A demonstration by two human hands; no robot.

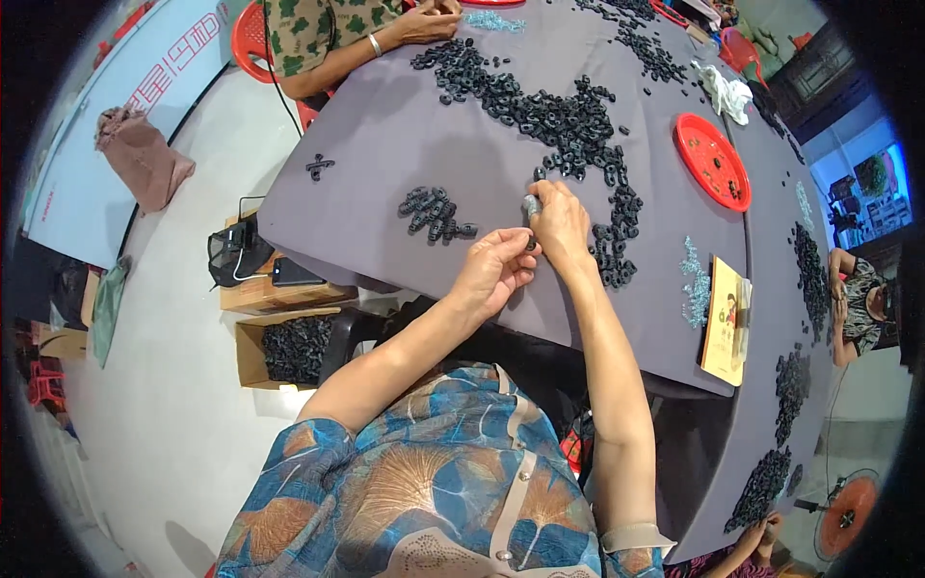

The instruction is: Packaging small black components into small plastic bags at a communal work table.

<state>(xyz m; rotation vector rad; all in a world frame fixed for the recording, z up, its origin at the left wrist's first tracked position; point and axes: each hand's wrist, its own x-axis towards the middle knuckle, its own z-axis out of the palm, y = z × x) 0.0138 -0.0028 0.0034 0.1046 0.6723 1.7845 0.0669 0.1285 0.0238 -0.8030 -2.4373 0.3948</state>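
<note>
With both hands at the clock's centre, your left hand (496, 268) pinches a small, dark, rounded plastic piece (530, 244) between thumb and fingers. Your right hand (562, 220) curls just beside it; a pale grey-blue patch shows at its thumb side, but you cannot tell whether it grips anything.

The work looks well short of finished. Just past 9 o'clock lies a small cluster of black plastic parts (434, 214), set apart and perhaps already handled; whether they are joined is unclear. A far larger heap of loose black parts (568, 114) curves from 12 to 3 o'clock and seems to be what is left.

These lie on a bench (371, 144) covered in smooth grey cloth. Between 3 and 4 o'clock sit a scatter of clear bluish plastic bits (694, 284) and a yellow paper booklet (721, 323); at 2, a round red plastic tray (711, 159) holds a few dark parts.

Off the bench at 8, an open brown cardboard box (251, 356) of black parts stands on the pale, glossy floor (159, 328). Farther out, a co-worker in a leaf-patterned sleeve (323, 34) sits at 11, and a white printed panel (116, 125) with a brown cloth sack (145, 164) stands at 10.
</note>
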